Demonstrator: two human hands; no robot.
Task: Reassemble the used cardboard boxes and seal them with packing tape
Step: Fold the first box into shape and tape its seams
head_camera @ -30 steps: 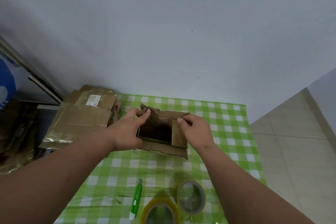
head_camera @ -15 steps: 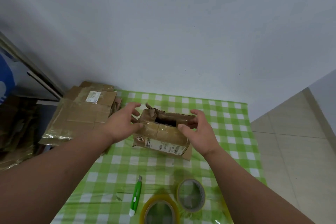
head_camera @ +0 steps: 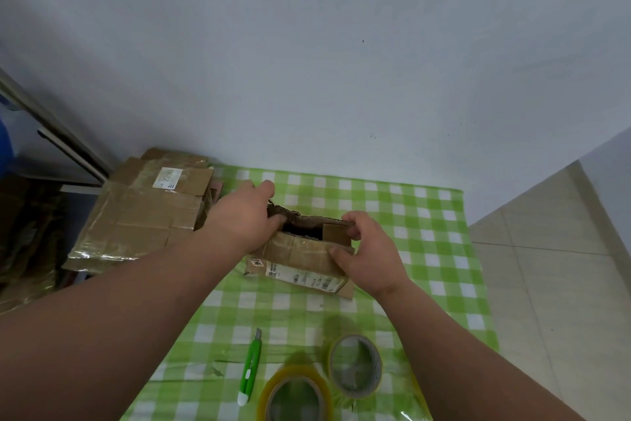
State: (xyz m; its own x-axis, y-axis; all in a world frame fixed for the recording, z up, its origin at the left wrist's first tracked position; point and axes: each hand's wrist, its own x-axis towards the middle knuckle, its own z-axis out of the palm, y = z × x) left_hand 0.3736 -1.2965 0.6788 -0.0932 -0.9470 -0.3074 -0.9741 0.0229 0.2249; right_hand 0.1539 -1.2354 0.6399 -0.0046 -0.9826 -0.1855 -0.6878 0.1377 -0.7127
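Note:
A small worn cardboard box (head_camera: 300, 256) with white shipping labels on its near side stands on the green checked table (head_camera: 426, 215). Its top is partly open, a dark gap showing between the flaps. My left hand (head_camera: 244, 219) grips the box's left end, fingers curled over the torn top flap. My right hand (head_camera: 370, 251) holds the right end, thumb on the near side and fingers curled over the right flap. Two rolls of packing tape lie near me: a yellowish roll (head_camera: 295, 393) and a clear roll (head_camera: 355, 366).
A green utility knife (head_camera: 250, 369) lies left of the tape rolls. A stack of flattened cardboard boxes (head_camera: 143, 215) sits at the table's left rear corner. A white wall runs behind the table. Tiled floor lies to the right.
The box was tipped from opening-toward-me to labelled side facing me. Both hands shifted from the flaps' inner edges to the box's ends, and now press closer over the top flaps.

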